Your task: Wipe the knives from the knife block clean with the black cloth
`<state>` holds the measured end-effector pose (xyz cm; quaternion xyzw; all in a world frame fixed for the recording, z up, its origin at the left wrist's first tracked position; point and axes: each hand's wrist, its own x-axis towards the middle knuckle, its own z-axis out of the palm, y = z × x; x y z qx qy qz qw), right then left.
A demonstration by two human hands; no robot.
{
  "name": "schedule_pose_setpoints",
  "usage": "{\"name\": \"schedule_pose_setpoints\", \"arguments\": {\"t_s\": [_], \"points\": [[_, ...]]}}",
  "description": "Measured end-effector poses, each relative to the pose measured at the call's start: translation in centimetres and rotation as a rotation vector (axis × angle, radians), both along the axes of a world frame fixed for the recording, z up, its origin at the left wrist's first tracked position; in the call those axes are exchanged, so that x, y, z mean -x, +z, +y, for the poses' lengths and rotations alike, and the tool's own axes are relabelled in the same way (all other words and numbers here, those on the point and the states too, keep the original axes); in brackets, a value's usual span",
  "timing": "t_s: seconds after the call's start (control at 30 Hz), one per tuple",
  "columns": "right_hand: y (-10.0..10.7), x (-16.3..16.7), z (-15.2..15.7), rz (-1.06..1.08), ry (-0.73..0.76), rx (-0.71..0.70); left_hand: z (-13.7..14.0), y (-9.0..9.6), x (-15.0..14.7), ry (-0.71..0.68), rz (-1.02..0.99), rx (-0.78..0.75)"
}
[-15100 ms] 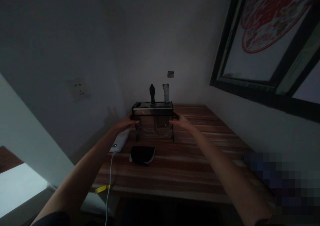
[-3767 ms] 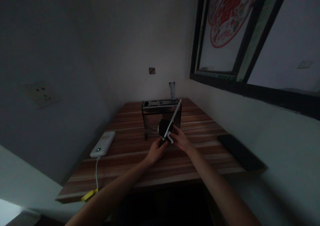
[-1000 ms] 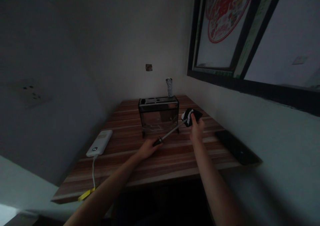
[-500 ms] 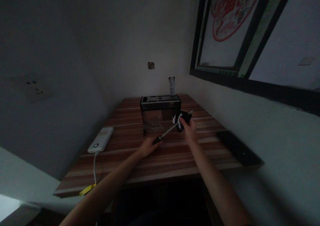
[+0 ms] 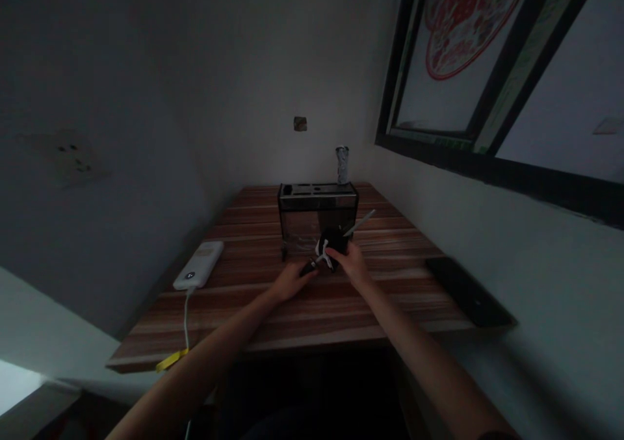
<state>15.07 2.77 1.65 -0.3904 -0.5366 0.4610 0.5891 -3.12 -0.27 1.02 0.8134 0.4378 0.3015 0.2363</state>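
Note:
My left hand (image 5: pixel 290 283) is closed round the dark handle of a long, thin knife (image 5: pixel 361 222), its pale blade pointing up and to the right. Folded about the blade, close to the handle, is a black cloth (image 5: pixel 333 237) with a white strip hanging from it. My right hand (image 5: pixel 353 264) pinches that cloth on the blade. The blade's far end sticks out beyond the cloth. Just behind my hands stands a black rack (image 5: pixel 318 196) with slots in its top and clear sides. The dim light hides the finer details of the cloth.
A foil-wrapped cylinder (image 5: pixel 342 164) stands upright at the rack's right end. On the left of the wooden table (image 5: pixel 234 264) lies a white power bank (image 5: pixel 199 266) with a cable and a yellow tag (image 5: pixel 171 360). A black phone-like slab (image 5: pixel 468 290) rests near the right wall.
My right hand has drawn the cloth down the blade toward the handle, leftward and nearer me, so more of the blade's far end shows. My left hand has stayed nearly still.

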Motion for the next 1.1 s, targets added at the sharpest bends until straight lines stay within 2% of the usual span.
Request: {"name": "schedule_pose_setpoints", "arguments": {"t_s": [0.23,0.4,1.1], "points": [[-0.3,1.6,-0.8,-0.100,0.001,-0.087,0.2,-0.3,0.0,0.025,-0.053,-0.013],[-0.5,2.2,-1.1,-0.093,-0.003,-0.077,0.2,-0.5,0.0,0.063,-0.030,-0.002],[0.4,0.6,-0.7,-0.054,-0.057,-0.107,0.4,-0.5,-0.2,0.043,-0.005,-0.005]]}}
